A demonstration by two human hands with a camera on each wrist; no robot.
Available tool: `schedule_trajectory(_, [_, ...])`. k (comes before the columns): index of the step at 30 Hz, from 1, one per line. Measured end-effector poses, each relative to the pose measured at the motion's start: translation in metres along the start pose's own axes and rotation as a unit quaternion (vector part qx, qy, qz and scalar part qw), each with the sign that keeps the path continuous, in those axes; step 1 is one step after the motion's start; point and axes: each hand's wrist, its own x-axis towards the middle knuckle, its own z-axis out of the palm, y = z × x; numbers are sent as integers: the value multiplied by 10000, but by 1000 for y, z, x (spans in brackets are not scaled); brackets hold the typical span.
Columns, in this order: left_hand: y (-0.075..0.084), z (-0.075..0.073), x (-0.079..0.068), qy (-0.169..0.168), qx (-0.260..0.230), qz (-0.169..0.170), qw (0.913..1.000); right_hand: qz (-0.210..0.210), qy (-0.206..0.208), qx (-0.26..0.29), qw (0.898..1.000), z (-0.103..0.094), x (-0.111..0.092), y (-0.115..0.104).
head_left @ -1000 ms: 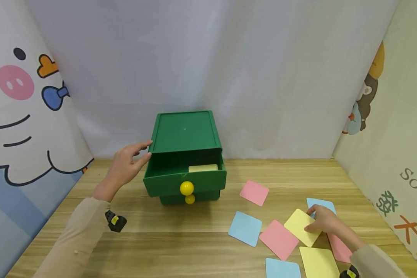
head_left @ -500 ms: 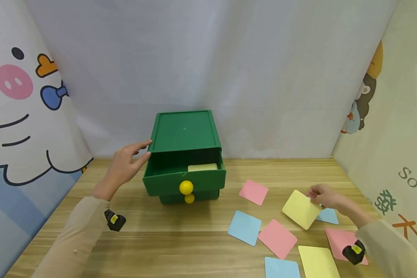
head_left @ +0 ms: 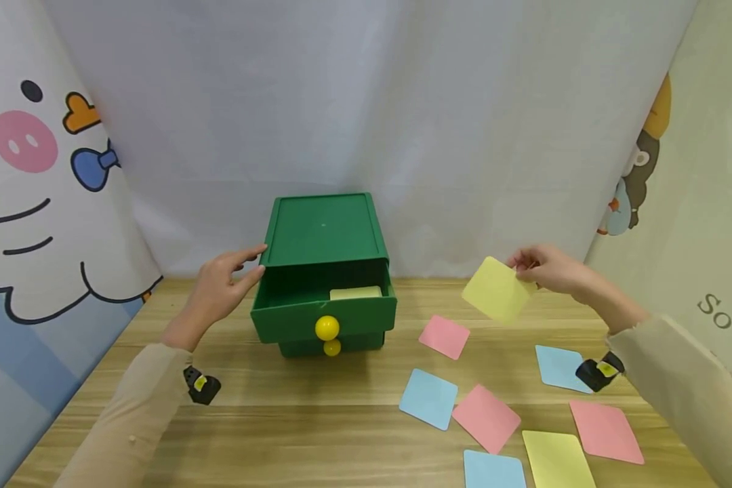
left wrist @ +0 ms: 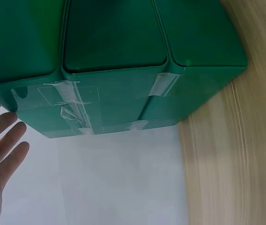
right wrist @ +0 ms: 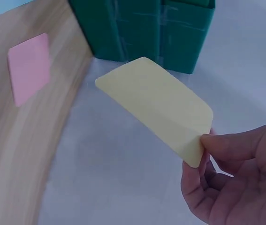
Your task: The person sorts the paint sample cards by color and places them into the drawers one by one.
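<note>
A yellow card (head_left: 495, 290) is pinched by one corner between the thumb and fingers of my right hand (head_left: 552, 270), up off the table and right of the green drawer box (head_left: 326, 230). In the right wrist view the same card (right wrist: 158, 105) hangs tilted from the fingertips. My left hand (head_left: 219, 285) touches the box's left side near its top edge, fingers extended. The left wrist view shows that hand (left wrist: 1, 154) beside the taped green side wall (left wrist: 118, 101). The top drawer (head_left: 299, 324) is pulled out, with a pale yellow card (head_left: 356, 293) visible inside.
Pink cards (head_left: 444, 337), blue cards (head_left: 429, 398) and another yellow card (head_left: 559, 461) lie spread on the right of the wooden table (head_left: 268, 434). A lower drawer with a yellow knob (head_left: 332, 348) sits under the pulled-out one. A white curtain (head_left: 463, 135) stands behind.
My right hand has picked the yellow card off the table and raised it away from me and slightly left. The blue and pink cards near it are now uncovered. My left hand stays put.
</note>
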Motion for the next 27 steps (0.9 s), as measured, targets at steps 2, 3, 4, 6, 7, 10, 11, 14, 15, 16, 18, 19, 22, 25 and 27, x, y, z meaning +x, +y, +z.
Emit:
schedule_trajectory(2, [1,0,0,-11,7,-15,10000,-90,79,-23,9999,-3,5,-15])
schedule_trajectory(3, [1,0,0,-15,11,-21,10000,-114,96,-33,9999,-4,8,-22])
schedule_trajectory(4, [1,0,1,-20,11,-27,10000,-147,107,-40,9998,-4,11,-30])
schedule_trajectory(6, [1,0,1,-22,27,-19,10000,-194,103,-31,9998,-5,16,-46])
schedule_trajectory(7, [1,0,1,-24,29,-17,10000,-220,91,-18,9997,-5,18,-54])
schedule_trajectory(10, [1,-1,1,-33,32,-13,10000,-346,108,6,9993,-3,26,-81])
schedule_trajectory(11, [1,-1,1,-38,29,-20,10000,-401,123,10,9991,-2,28,-90])
schedule_trajectory(14, [0,-1,1,-46,14,-25,10000,-602,180,-38,9980,3,39,-115])
schedule_trajectory(15, [0,-1,1,-50,12,-29,10000,-653,198,-68,9976,6,42,-122])
schedule_trajectory(16, [-1,-1,1,-48,17,-23,10000,-721,185,-100,9972,8,46,-130])
schedule_trajectory(18, [-2,-1,1,-39,41,6,10000,-863,153,-159,9960,14,53,-142])
schedule_trajectory(19, [-2,-1,1,-32,56,26,10000,-920,120,-178,9955,18,57,-148])
schedule_trajectory(22, [-3,-1,1,-19,89,79,9999,-1087,10,-206,9939,29,64,-161])
schedule_trajectory(25, [-3,-1,1,-5,76,104,9999,-1189,-113,-163,9927,41,70,-170])
schedule_trajectory(27, [-3,-1,0,0,63,113,9999,-1248,-235,-117,9918,49,72,-174])
